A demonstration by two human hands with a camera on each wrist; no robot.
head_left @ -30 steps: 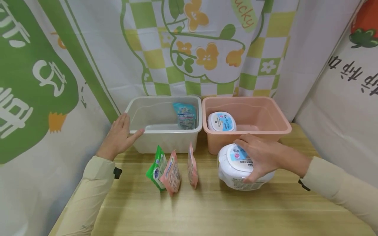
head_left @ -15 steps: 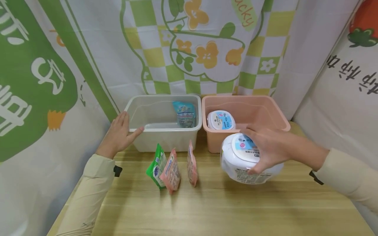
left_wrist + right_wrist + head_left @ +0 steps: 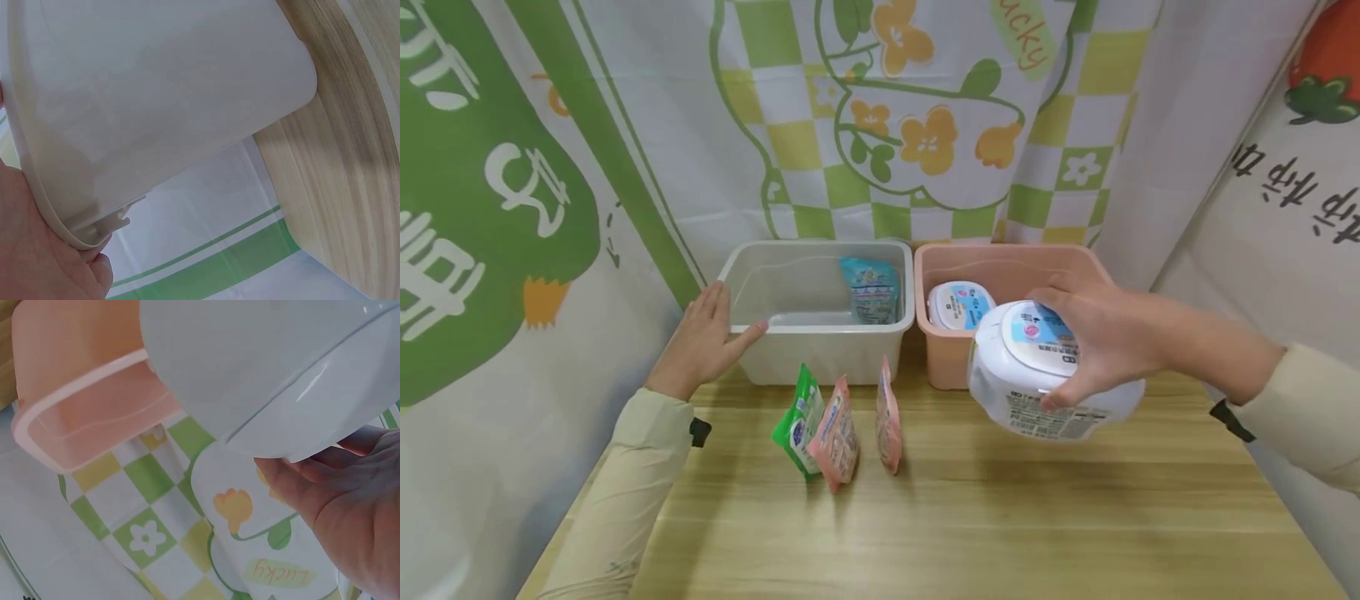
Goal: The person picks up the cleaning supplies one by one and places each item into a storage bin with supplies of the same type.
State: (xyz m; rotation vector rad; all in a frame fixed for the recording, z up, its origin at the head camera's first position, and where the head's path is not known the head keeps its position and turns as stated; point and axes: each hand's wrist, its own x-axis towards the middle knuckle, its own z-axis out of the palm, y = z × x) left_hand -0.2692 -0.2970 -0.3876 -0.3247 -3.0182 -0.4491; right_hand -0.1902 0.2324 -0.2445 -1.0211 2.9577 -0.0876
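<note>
In the head view my right hand (image 3: 1105,333) grips a white plastic tub (image 3: 1026,400) across its lid, thumb on the near side and fingers over the far side. The tub, with a blue-and-white lid label, is tilted and raised above the table, overlapping the front of the pink bin (image 3: 943,358). My left hand (image 3: 700,346) rests at the front left corner of the pale grey bin (image 3: 820,358), thumb stretched along the front rim. A similar tub (image 3: 958,306) sits inside the pink bin at its left. The left wrist view shows the left palm (image 3: 44,244) against the grey rim.
A blue pouch (image 3: 872,292) stands in the grey bin's right end. Before the bins, a green packet (image 3: 801,421) and two pink packets (image 3: 837,437) stand upright on the wooden table (image 3: 880,542). A patterned cloth (image 3: 925,142) hangs close behind, and printed cloth flanks both sides.
My right hand has lifted the tub off the table, moving it up and slightly right toward the pink bin's front. The left hand has stayed on the grey bin.
</note>
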